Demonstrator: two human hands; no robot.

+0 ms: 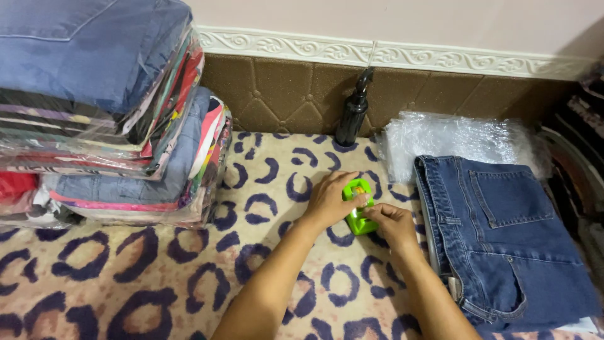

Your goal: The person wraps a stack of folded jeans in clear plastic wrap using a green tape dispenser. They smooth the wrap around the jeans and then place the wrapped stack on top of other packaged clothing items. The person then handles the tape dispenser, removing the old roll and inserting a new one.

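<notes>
1. Upper left of frame: stack of bagged folded clothes, jeans and coloured garments in clear plastic, piled high on the leopard-print blanket. These look already packed, judging by the bags.
2. Centre: left hand curled over the top of a small green tape dispenser, fingers closed around it, steadying it on the blanket.
3. Just right of it: right hand pinching at the dispenser's lower end, fingertips narrow; looks like it's picking at the tape end, though the tape itself is too small to make out.
4. Upper centre, against the brown padded wall: dark spray bottle, upright, untouched.
5. Right of frame: folded blue jeans lying flat, not bagged; empty clear plastic bags lie behind them. So this pair likely remains to be bagged and sealed.
</notes>
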